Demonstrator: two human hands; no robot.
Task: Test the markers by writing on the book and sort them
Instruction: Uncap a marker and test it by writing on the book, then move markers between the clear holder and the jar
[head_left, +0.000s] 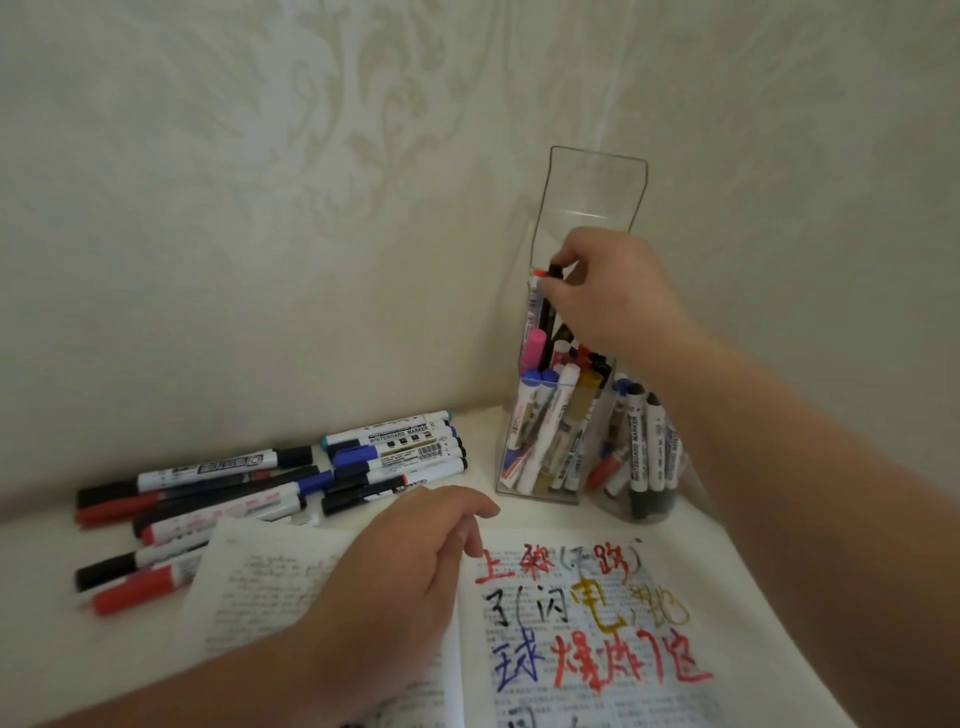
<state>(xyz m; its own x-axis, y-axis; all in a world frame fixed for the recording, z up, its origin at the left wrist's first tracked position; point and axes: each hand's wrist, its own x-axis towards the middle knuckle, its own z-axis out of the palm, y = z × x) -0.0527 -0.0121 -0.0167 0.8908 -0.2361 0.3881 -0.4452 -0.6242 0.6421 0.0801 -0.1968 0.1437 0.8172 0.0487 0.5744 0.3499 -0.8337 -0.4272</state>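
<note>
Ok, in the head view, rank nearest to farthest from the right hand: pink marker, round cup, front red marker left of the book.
From the right hand, pinching a black marker:
1. pink marker, in the tall clear box, just below the hand.
2. round cup, lower, right of the box.
3. front red marker, far left, beside the book.

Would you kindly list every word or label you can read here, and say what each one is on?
"WHITEBOARD MARKER": on a pile marker lying left of the book.
"WHITEBOARD MARKER": on a cup marker standing in the cup.
"上" in red, "电" in gold, "球" in blue: handwritten on the book.
The book's print, the other handwriting and the remaining marker labels are too small or blurred to read.
</note>
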